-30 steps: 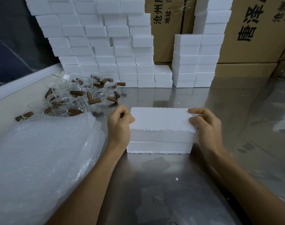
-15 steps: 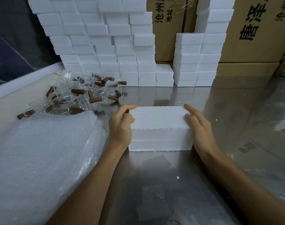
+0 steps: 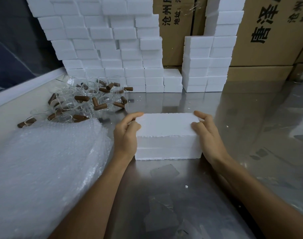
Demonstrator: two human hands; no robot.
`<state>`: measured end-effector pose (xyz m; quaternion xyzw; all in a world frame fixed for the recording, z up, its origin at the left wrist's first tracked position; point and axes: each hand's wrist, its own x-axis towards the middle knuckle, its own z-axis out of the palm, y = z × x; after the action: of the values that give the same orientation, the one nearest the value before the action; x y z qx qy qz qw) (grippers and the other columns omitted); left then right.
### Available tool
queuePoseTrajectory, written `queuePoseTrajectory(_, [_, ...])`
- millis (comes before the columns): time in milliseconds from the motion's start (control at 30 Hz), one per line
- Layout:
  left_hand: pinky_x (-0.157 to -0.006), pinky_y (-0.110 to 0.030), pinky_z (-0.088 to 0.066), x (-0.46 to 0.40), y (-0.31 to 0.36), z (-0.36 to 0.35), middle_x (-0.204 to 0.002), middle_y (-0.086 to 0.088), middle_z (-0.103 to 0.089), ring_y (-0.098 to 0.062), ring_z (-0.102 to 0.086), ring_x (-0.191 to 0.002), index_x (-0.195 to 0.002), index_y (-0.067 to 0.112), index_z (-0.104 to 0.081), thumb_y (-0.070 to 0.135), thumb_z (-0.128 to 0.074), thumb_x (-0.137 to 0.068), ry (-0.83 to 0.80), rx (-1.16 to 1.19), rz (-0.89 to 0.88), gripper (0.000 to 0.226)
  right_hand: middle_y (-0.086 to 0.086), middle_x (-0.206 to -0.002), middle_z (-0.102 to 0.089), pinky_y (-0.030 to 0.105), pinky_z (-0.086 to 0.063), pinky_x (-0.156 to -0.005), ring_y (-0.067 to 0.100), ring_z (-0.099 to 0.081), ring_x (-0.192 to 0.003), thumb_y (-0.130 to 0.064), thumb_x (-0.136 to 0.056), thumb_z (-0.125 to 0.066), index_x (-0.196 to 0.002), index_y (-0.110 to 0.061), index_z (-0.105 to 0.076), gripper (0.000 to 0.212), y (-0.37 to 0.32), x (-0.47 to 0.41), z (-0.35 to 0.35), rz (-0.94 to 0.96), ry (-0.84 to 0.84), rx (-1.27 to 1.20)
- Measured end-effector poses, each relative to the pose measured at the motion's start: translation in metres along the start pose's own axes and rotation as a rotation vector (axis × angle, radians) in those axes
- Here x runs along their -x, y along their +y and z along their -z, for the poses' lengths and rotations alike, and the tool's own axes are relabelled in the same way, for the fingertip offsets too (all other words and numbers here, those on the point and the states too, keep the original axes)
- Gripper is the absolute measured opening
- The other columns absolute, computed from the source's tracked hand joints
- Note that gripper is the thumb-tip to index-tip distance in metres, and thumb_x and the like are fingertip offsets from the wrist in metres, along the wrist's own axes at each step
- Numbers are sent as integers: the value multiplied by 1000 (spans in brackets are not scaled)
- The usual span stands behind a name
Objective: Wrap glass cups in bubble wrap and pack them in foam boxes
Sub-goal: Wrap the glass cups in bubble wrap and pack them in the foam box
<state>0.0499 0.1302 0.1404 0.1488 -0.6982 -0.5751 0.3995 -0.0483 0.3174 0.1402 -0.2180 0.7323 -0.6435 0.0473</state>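
White foam box [image 3: 166,135] on steel surface [image 3: 164,195], clasped at both ends by left hand [image 3: 126,135] and right hand [image 3: 207,135], fingers [image 3: 135,116] curled over its lid; glass cups [image 3: 81,100] beyond.

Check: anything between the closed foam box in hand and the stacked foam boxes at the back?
Nothing visible. Left hand and right hand hold the foam box; bare steel table runs to the stack. The glass cups sit off left.
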Motion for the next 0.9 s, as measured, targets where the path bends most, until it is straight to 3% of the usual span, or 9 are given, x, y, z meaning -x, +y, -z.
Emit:
queuePoseTrajectory(133, [-72, -31, -44, 2, 1, 1, -96, -18, -68, -23, -57, -85, -109, 13, -70, 22, -45, -75, -9, -9, 13, 44, -14, -125, -58, 25, -43, -88, -4, -58, -105, -44, -83, -45, -136, -34, -46, 55, 0, 1, 0, -1, -8, -1])
queuePoseTrajectory(300, [-67, -32, -39, 3, 1, 1, -96, -28, -64, -23, -52, -78, -104, 22, -69, 22, -44, -76, -14, -25, -15, 37, -12, -131, -56, 32, -42, -104, 5, -56, -119, -29, -103, -47, -145, -31, -42, 42, 2, -1, 1, -21, -41, -16])
queuePoseTrajectory(400, [-67, -31, -38, 3, -2, 2, -89, -22, -63, -19, -51, -76, -101, 28, -68, 23, -44, -77, -20, -33, -33, 35, -14, -131, -56, 30, -42, -103, 2, -56, -118, -29, -103, -46, -145, -32, -43, 42, 2, -2, 1, -29, -49, -14])
queuePoseTrajectory(600, [-73, -28, -45, 2, -7, 2, -90, 8, -67, -10, -56, -82, -105, 27, -68, 26, -43, -78, -18, -47, -26, 37, -12, -126, -59, 26, -45, -92, 2, -59, -108, -26, -102, -47, -143, -31, -45, 42, 1, -3, 2, -24, -32, -21])
queuePoseTrajectory(767, [-70, -27, -44, 3, -5, 8, -97, 6, -62, -11, -58, -87, -124, 26, -55, 39, -44, -76, 0, -183, 67, 51, -12, -126, -59, 18, -47, -79, -1, -62, -100, -27, -102, -48, -142, -33, -46, 41, 1, -4, 4, -33, -69, -31])
queuePoseTrajectory(800, [-68, -28, -40, 3, -3, 10, -92, 6, -60, -11, -56, -84, -119, 26, -54, 43, -44, -75, -16, -223, 97, 48, -13, -124, -61, 13, -48, -73, -5, -64, -95, -27, -101, -50, -141, -34, -47, 41, 1, -4, 6, -40, -74, -48])
queuePoseTrajectory(900, [-60, -34, -31, -2, 4, 11, -69, 4, -48, -19, -45, -68, -72, 21, -46, 50, -41, -71, -72, -344, 211, 30, -13, -121, -65, 5, -47, -65, -10, -66, -88, -25, -99, -55, -139, -32, -53, 41, 0, -6, 10, -53, -80, -92])
